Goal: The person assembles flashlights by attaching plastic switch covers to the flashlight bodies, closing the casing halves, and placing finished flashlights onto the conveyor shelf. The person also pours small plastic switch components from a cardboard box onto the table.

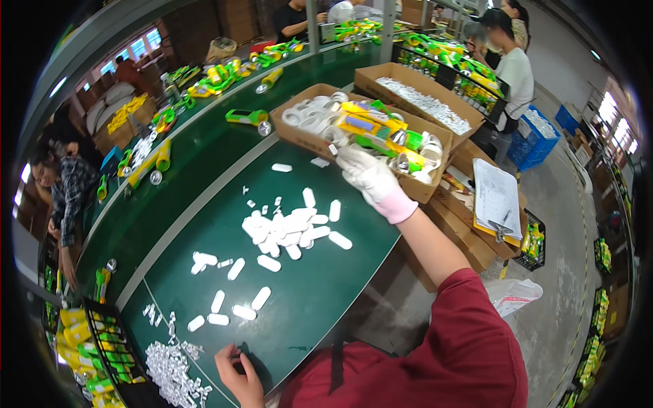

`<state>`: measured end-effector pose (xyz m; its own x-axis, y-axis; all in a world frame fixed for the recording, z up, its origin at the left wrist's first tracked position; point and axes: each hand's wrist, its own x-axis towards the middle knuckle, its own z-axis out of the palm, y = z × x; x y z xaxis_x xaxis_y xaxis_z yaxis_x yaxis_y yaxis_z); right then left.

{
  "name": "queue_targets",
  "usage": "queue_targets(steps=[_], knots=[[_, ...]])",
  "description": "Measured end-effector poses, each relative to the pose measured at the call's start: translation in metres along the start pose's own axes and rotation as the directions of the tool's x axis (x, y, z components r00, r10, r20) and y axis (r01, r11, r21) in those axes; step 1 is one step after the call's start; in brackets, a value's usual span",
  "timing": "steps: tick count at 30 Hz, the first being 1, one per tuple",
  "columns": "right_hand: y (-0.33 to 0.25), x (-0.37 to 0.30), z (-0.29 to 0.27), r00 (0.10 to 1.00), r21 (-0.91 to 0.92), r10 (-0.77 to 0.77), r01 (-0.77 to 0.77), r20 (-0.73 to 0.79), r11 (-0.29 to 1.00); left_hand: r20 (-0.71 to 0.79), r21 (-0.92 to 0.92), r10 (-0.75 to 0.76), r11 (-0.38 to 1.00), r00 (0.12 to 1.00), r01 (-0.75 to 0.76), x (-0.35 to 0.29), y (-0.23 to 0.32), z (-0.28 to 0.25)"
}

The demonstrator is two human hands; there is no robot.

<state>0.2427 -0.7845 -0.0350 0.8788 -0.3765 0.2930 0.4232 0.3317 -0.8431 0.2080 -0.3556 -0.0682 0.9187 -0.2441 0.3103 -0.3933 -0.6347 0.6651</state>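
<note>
Just above the frame's centre, against a cardboard box (298,139), my gloved right hand (373,179) pinches a small white piece (332,149). Well apart, at bottom centre, my bare left hand (239,372) half-curls over the green table (316,289); whether it holds anything I cannot tell. White oval pieces (275,233) lie heaped mid-frame.

The worktop (326,292) has a smooth green surface with a soft shine. On it, the oval pieces (269,263) look like smooth white plastic, and the tiny pieces (170,370) are shiny, of material I cannot tell. The box (303,140) is of matt brown cardboard. The glove (371,178) and the maroon sleeve (469,326) are matt cloth. The clipboard's sheets (495,190) are paper; the floor (554,238) appears matt grey.
</note>
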Motion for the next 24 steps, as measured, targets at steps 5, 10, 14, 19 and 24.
queue_targets(steps=[5, 10, 14, 19, 24], knots=[[0.008, 0.004, 0.008, 0.973, -0.560, 0.083, -0.193, -0.216, 0.806, -0.039, -0.080, 0.018, 0.997, 0.999, -0.021, -0.006, -0.010, 0.005], [0.005, 0.001, 0.006, 0.938, -0.892, 0.017, -0.334, -0.345, 0.304, -0.031, -0.076, 0.050, 0.996, 0.998, -0.052, -0.004, -0.009, 0.007], [-0.017, -0.012, 0.008, 0.958, -0.983, -0.240, -0.125, -0.154, 0.131, -0.028, -0.103, 0.023, 0.994, 0.999, -0.025, -0.006, -0.012, 0.006], [-0.121, 0.003, -0.100, 0.557, -0.836, -0.623, -0.366, -0.549, 0.410, -0.021, 0.010, 0.083, 0.997, 0.996, -0.082, -0.003, -0.001, -0.001], [-0.157, -0.001, -0.285, 0.276, -0.340, -0.201, -0.692, -0.940, 0.637, -0.042, 0.040, 0.099, 0.994, 0.994, -0.097, 0.002, 0.003, 0.000]])
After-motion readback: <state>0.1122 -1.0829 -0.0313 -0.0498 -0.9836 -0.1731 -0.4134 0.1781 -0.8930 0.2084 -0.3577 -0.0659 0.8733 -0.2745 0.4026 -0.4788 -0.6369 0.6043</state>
